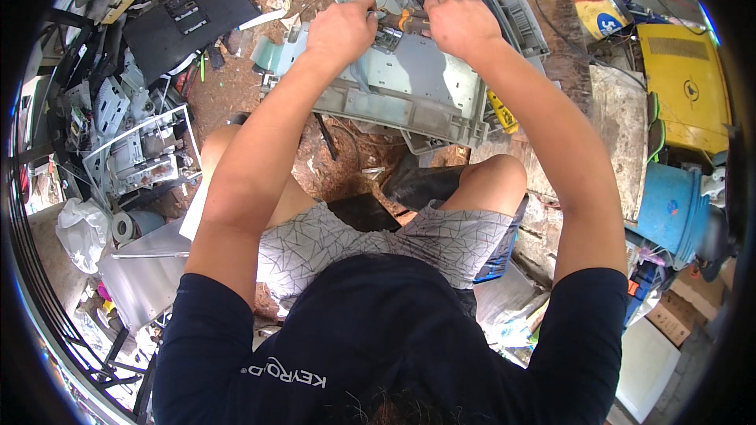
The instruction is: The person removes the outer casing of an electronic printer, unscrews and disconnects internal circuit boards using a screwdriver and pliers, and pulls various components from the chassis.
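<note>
Your left hand [342,29] is near the top centre of the frame, fingers curled under; they hide its hold, so I cannot tell whether it grips anything. Your right hand [461,27], just right of it, looks closed on the near end of an orange-and-brown piece [415,22] in the gap between your hands; what that piece is cannot be made out.

Below that gap sits a small metal bracket [387,38] on the grey equipment casing [429,75], which lies tilted across the upper centre, beyond your knees. The step in hand looks like two-handed work on the fittings at the casing's far side. The next move seems to call for a steady hold there and care around the pale blue ribbon cable [360,76] below your left wrist.

Farther out, a second grey plastic housing [509,1] lies past your right hand, and a yellow-bodied object [502,113] rests beside the casing's right end. A black flat panel [224,12] is in the upper left, above a white rectangular frame [191,132]. At the right edge are a yellow cover [683,110] and, below it, a blue bucket [665,205].
</note>
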